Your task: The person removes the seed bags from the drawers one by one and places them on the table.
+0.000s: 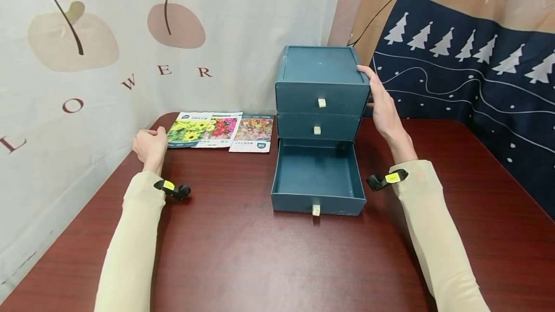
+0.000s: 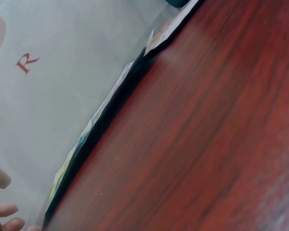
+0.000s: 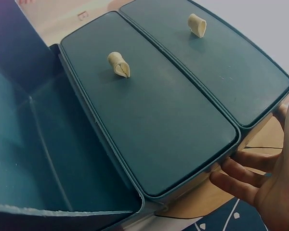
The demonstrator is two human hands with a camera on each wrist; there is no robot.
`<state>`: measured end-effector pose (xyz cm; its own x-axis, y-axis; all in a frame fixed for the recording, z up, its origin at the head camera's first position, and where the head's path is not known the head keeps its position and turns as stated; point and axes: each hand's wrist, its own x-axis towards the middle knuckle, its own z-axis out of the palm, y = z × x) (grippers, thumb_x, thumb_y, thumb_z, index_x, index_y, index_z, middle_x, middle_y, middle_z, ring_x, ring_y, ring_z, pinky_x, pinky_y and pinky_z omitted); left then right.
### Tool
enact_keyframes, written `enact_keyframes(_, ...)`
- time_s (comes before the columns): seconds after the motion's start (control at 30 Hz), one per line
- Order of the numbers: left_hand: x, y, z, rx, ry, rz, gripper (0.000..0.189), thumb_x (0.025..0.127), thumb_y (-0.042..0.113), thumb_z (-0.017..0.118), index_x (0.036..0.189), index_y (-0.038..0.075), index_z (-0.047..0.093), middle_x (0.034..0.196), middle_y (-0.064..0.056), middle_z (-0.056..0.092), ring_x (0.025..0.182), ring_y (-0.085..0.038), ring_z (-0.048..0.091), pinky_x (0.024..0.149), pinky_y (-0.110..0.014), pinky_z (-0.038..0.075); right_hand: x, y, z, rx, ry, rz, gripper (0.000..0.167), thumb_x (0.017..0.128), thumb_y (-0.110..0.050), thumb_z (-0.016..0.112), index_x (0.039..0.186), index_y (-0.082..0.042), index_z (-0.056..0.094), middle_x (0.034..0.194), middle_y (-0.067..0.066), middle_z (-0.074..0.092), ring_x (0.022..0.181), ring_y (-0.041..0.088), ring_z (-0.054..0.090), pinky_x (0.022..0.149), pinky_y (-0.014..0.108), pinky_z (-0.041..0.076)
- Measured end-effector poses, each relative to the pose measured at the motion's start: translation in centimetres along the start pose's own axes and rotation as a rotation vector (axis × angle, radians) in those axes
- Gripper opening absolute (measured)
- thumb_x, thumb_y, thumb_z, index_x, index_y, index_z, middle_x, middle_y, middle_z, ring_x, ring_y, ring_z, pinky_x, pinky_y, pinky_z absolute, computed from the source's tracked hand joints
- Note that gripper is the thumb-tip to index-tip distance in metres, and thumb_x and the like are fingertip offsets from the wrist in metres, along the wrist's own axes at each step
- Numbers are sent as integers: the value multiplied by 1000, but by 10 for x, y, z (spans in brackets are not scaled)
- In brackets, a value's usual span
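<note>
A dark teal drawer unit (image 1: 322, 64) stands at the back of the table, its lowest drawer (image 1: 318, 167) pulled out and bare inside. My right hand (image 1: 383, 110) rests against the unit's right side, a fingertip at the top edge. In the right wrist view, extended fingers (image 3: 243, 178) lie along that side. At the far left, my left hand (image 1: 149, 146) is just beside a packet with yellow flowers (image 1: 191, 129). Thumb and fingers (image 2: 7, 210) stand apart in the left wrist view, with nothing between them.
Overlapping the yellow-flower packet is one with red and pink flowers (image 1: 223, 126); a mixed-flower packet (image 1: 253, 129) lies next to it by the unit. A white printed curtain (image 1: 243, 23) hangs behind, and a navy tree-patterned cloth (image 1: 459, 71) hangs at the right.
</note>
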<state>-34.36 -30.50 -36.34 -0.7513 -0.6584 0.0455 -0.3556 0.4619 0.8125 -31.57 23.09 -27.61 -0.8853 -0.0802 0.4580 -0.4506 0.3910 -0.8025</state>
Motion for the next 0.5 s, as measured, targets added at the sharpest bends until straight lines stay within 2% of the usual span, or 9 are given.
enact_keyframes(0.2,-4,2,0,-23,4,-4,53,99,41,44,130,0,57,141,-25,48,138,-39,36,111,-56,31,0,0,1,5,-4,2,55,108,-52,18,156,-33,35,163,-1,28,134,35,37,106,70,30)
enact_keyframes(0.5,-8,9,-4,-39,-22,27,57,99,46,43,133,1,55,140,-22,50,137,-36,40,111,-55,32,0,0,0,2,-1,5,55,108,-53,18,156,-33,35,163,-1,28,134,35,37,105,70,30)
